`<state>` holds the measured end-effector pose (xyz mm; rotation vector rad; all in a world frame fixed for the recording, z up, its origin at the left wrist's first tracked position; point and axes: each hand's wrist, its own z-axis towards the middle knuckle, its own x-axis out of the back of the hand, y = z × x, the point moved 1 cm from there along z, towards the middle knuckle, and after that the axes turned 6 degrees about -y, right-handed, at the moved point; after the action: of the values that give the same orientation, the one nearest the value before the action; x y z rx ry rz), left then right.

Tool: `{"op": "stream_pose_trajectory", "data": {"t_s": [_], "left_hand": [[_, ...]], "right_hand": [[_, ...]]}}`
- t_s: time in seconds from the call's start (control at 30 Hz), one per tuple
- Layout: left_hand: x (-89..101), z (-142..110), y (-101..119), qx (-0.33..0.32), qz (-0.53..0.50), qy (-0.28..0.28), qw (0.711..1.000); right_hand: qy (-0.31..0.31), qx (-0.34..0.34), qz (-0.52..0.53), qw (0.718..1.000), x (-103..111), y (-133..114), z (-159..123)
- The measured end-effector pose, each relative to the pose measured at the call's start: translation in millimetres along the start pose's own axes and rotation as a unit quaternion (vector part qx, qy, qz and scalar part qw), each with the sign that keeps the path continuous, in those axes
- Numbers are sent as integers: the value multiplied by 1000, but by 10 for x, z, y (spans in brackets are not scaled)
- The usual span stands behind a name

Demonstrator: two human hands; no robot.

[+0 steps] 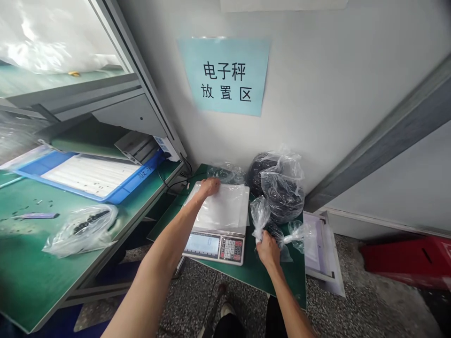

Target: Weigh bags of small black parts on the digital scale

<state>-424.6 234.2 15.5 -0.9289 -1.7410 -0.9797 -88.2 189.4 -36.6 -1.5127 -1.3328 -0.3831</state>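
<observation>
A white electronic scale stands on a small green table, its display reading 0. A flat, translucent plastic sheet or bag covers its weighing pan. My left hand is closed at the far edge of the pan, touching the plastic; what its fingers hold is hidden. To the right of the scale, my right hand is wrapped round the gathered neck of a clear plastic bag. Just behind it sit clear bags full of dark small parts. Another twisted bag end lies beside my right hand.
At left, a larger green workbench bears a blue tray, an open bag of black pieces and a purple strip. Crumpled clear plastic lies behind the scale. A blue sign hangs on the wall. A red object stands right.
</observation>
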Motion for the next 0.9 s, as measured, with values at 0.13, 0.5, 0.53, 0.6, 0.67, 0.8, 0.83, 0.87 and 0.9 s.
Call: {"op": "stream_pose_trajectory", "data": {"t_s": [0.13,0.5,0.53,0.6,0.67,0.8,0.83,0.87,0.9], "left_hand": [[12,-140,-53,-27,-14,38,999],[382,-1316,-481,-21,-193,188,963],[407,-1514,-501,-16,-236,213,948],[444,-1924,-499,-14,-283,241,928],[453,-2325,-433,-27,-257,246,934],[245,-2949,-67,-119,-248,88,957],[143,-3048,69,-123,-274,35,953],[32,-3120,219,-123,-304,-13,945],[-78,-3166,380,-122,-335,-52,933]], "right_hand": [[10,5,108,994,221,202,-170],[-61,15,670,739,412,259,-472],[-62,6,689,722,450,221,-522],[-63,4,701,711,551,121,-629],[-66,16,698,713,664,2,-733],[-72,42,680,729,831,-210,-882],[-72,44,677,731,852,-252,-904],[-72,44,674,733,863,-291,-924],[-73,42,671,736,867,-330,-942]]}}
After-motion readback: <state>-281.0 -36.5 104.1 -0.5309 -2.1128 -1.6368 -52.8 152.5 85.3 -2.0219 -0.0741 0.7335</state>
